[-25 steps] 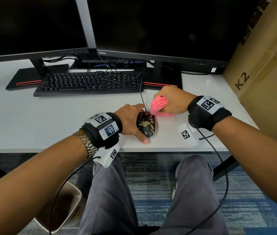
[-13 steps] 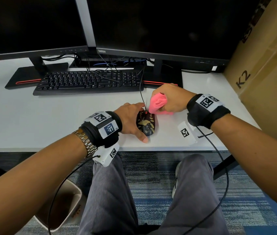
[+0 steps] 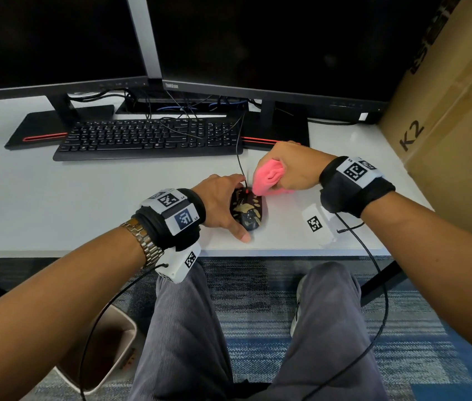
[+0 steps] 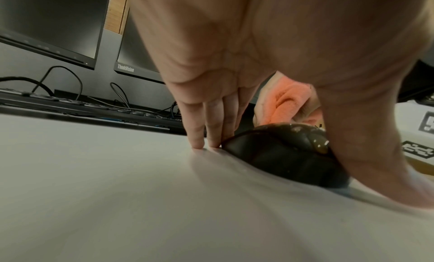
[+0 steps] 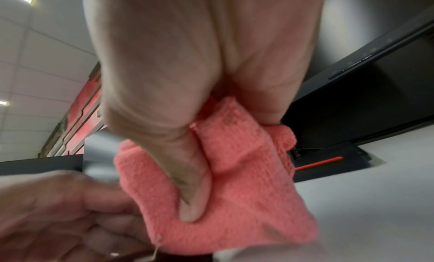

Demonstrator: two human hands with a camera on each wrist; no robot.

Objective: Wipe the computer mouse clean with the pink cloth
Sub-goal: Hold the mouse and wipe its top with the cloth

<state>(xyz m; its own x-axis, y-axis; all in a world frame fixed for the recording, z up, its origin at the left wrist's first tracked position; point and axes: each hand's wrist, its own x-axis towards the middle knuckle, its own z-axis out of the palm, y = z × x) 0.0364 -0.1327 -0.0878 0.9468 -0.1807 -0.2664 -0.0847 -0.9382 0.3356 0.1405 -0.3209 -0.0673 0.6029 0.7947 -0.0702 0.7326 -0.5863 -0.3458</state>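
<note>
A dark computer mouse (image 3: 246, 210) with pale blotches on its top lies near the front edge of the white desk (image 3: 84, 204). My left hand (image 3: 224, 204) holds it, with the fingers (image 4: 212, 125) straight down its left side onto the desk and the thumb at its near end. The mouse (image 4: 281, 154) shows a glossy smear on top. My right hand (image 3: 289, 169) grips the bunched pink cloth (image 3: 269, 176) just right of and beyond the mouse. The cloth's lower tip touches the mouse's front by the cable. In the right wrist view the thumb presses into the cloth (image 5: 246, 173).
A black keyboard (image 3: 148, 137) and two dark monitors (image 3: 257, 39) on stands fill the back of the desk. The mouse cable (image 3: 239, 157) runs toward them. A white tagged block (image 3: 318, 224) lies right of the mouse. A cardboard box (image 3: 454, 140) stands at the right. A bin (image 3: 104, 351) sits below.
My right hand has raised the cloth slightly off the desk and tipped it left onto the front of the mouse. My left hand and the mouse have stayed put.
</note>
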